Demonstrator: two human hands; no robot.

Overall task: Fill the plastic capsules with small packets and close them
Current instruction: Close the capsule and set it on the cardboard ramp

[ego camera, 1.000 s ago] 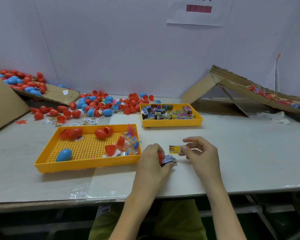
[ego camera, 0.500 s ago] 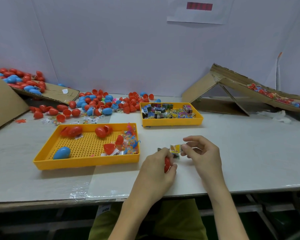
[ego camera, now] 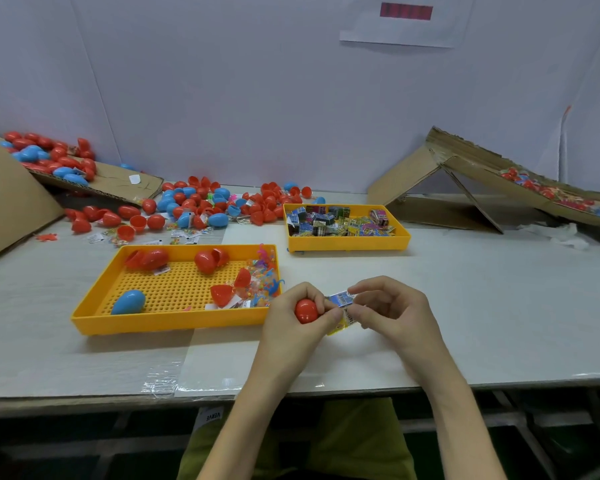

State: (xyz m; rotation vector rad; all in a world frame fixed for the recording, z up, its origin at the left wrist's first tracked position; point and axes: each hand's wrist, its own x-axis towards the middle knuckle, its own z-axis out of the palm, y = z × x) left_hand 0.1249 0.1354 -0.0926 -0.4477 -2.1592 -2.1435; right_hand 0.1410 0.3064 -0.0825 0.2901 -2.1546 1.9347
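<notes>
Capsules (ego camera: 187, 206), red and blue, lie loose at the far left of the desk (ego camera: 465, 306). Nearer, a yellow tray (ego camera: 167, 320) holds a few more. Just right of it, the left hand (ego camera: 291, 327) has its grip curled round a red capsule (ego camera: 305, 310); the right hand (ego camera: 392, 313) pinches a small packet (ego camera: 342, 299) just beside it. Behind them, a second tray (ego camera: 347, 244) holds packets (ego camera: 340, 223).

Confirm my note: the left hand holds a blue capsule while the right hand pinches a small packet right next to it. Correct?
No. The head view shows the capsule in the left hand is red, not blue. The right hand does pinch a small packet right next to it.
</notes>
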